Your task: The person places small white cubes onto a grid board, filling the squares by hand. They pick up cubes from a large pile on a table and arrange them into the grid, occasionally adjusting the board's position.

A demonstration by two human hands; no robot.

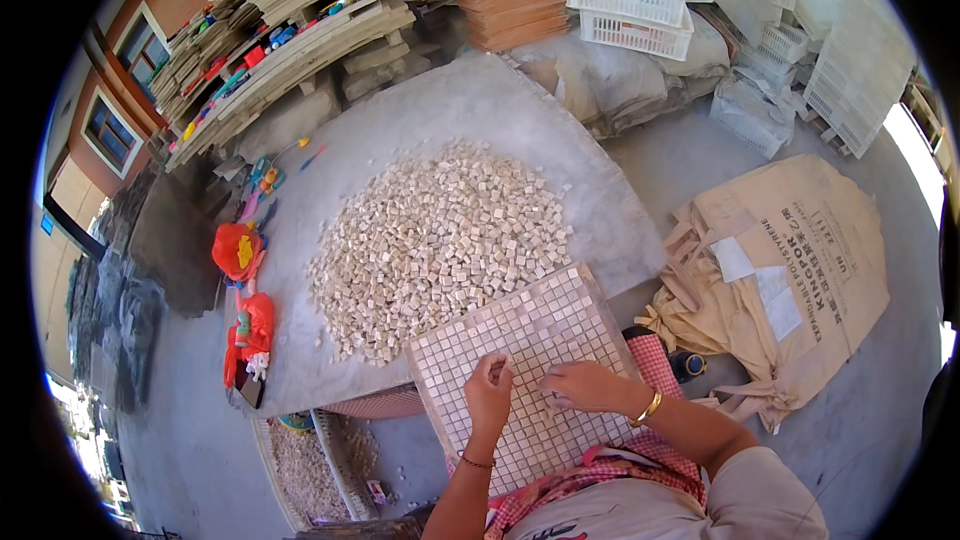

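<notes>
A square grid tray (540,325) filled with small pale stone tiles lies tilted on my lap and the table edge. My left hand (488,392) rests on the tray's near middle, fingers curled on a small tile. My right hand (590,386), with a gold bangle on the wrist, lies flat on the tiles just to the right of it. Beyond the tray a large heap of loose beige tile cubes (440,240) spreads over the grey table (480,105).
Red bags (238,250) hang at the table's left edge. A basket of tile pieces (305,470) stands on the floor below. Beige sacks (790,270) lie on the right. White plastic crates (630,0), stacked slabs (290,30) and grey bags fill the back.
</notes>
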